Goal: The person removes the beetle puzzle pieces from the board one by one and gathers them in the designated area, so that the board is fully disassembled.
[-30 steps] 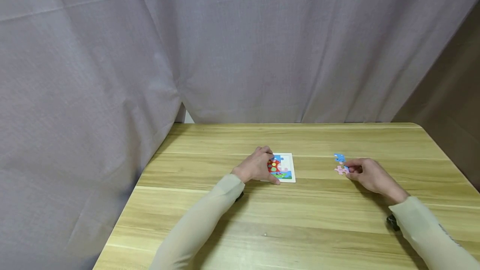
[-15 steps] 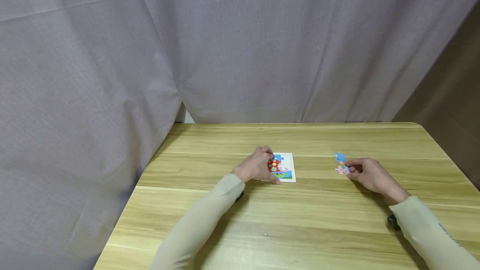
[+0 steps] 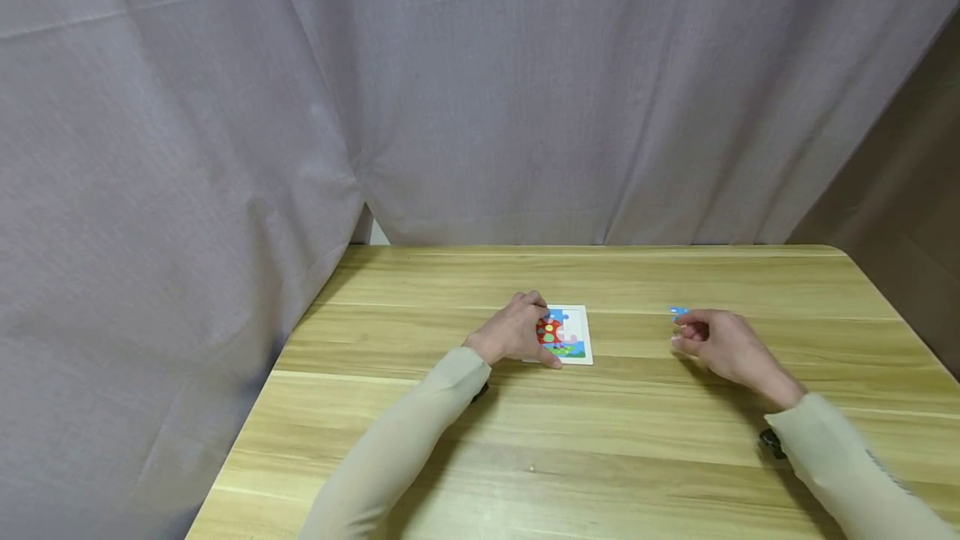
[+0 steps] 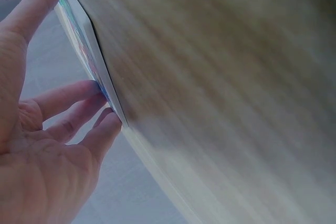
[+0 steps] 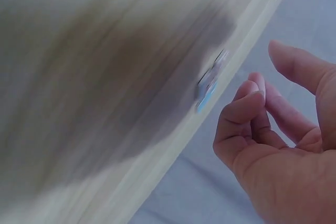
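A small white-framed jigsaw puzzle (image 3: 588, 336) lies on the table, with a red, blue and green picture filling part of it and bare white at its upper right. My left hand (image 3: 517, 332) spans its left side; in the left wrist view, the thumb is at one end of the puzzle edge (image 4: 96, 51) and the fingers touch the other. My right hand (image 3: 731, 348) hovers over loose puzzle pieces, thumb apart from loosely bent fingers, holding nothing. A blue piece (image 3: 677, 312) shows beyond it; the right wrist view shows loose pieces (image 5: 206, 98) flat on the wood.
The wooden table (image 3: 480, 440) reaches back to a hanging grey curtain (image 3: 480, 107). A brown surface (image 3: 907, 198) rises past the table's right edge.
My right hand has let go of the pink-and-blue piece and shifted slightly left, now covering most of the loose pieces. The left hand and the puzzle stay in place.
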A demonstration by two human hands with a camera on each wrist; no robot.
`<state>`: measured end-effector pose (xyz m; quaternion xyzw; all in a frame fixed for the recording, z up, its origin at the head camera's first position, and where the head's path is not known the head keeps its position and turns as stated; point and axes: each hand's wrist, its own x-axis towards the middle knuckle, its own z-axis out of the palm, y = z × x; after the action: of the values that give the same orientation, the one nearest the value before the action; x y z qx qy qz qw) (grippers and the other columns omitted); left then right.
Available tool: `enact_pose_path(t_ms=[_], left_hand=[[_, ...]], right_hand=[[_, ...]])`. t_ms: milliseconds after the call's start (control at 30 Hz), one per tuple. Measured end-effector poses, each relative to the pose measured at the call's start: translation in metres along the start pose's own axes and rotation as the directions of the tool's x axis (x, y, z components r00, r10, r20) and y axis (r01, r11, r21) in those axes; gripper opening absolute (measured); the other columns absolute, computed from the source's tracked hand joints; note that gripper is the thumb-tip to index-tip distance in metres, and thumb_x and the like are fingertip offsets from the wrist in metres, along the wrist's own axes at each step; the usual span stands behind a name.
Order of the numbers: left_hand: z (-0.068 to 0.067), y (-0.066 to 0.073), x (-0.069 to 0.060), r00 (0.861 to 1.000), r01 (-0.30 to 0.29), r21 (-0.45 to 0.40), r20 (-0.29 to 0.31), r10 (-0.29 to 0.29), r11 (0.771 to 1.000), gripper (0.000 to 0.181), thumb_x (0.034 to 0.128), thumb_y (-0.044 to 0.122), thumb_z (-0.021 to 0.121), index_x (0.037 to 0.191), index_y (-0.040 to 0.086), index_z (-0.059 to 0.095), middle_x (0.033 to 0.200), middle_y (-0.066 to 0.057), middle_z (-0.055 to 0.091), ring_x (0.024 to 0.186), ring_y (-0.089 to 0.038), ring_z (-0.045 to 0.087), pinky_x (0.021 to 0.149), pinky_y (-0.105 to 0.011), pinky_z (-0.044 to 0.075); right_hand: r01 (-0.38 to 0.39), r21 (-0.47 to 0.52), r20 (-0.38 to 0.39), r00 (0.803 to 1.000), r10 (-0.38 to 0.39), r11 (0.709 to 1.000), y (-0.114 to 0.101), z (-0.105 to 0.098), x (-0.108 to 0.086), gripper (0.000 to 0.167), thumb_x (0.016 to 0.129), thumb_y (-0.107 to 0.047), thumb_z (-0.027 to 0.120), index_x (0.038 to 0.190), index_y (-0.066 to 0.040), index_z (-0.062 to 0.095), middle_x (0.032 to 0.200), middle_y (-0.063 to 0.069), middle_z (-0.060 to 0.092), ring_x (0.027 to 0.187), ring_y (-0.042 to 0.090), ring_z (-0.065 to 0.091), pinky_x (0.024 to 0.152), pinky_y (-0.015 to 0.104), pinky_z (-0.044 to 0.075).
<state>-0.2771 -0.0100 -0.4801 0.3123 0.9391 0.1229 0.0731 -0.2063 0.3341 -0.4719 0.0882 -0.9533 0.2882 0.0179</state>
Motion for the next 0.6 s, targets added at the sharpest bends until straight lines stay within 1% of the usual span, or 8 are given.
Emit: enact_pose_path(t_ms=[133,400,600], left_hand=[[0.0,0.0,0.0,1.0,-0.001,0.0,0.003,0.001,1.0,0.079,0.0807,0.055,0.095,0.14,0.008,0.073,0.155,-0.003,0.057,0.139,-0.022,0.055,0.112,-0.027,0.054],[0.0,0.0,0.0,1.0,0.0,0.009,0.011,0.0,1.0,0.08,0.0812,0.057,0.094,0.141,0.009,0.072,0.155,-0.003,0.057,0.138,-0.021,0.054,0.11,-0.026,0.055],[0.0,0.0,0.001,1.0,0.005,0.004,0.011,-0.005,1.0,0.081,0.081,0.057,0.094,0.141,0.009,0.072,0.154,-0.002,0.057,0.136,-0.021,0.054,0.109,-0.025,0.054]], right_hand=[[0.02,0.023,0.018,1.0,-0.021,1.0,-0.012,0.008,0.006,0.036,0.097,-0.015,0.082,0.123,0.01,0.075,0.096,0.006,0.076,0.081,-0.001,0.057,0.069,0.018,0.049],[0.04,0.067,0.051,0.998,-0.044,0.997,-0.039,0.027,0.019,0.033,0.097,-0.012,0.081,0.122,0.009,0.076,0.098,0.009,0.077,0.087,0.012,0.064,0.07,0.02,0.051],[0.058,0.099,0.085,0.994,-0.067,0.993,-0.057,0.041,0.028,0.03,0.097,-0.01,0.08,0.121,0.008,0.076,0.096,0.007,0.076,0.086,0.012,0.063,0.071,0.02,0.051]])
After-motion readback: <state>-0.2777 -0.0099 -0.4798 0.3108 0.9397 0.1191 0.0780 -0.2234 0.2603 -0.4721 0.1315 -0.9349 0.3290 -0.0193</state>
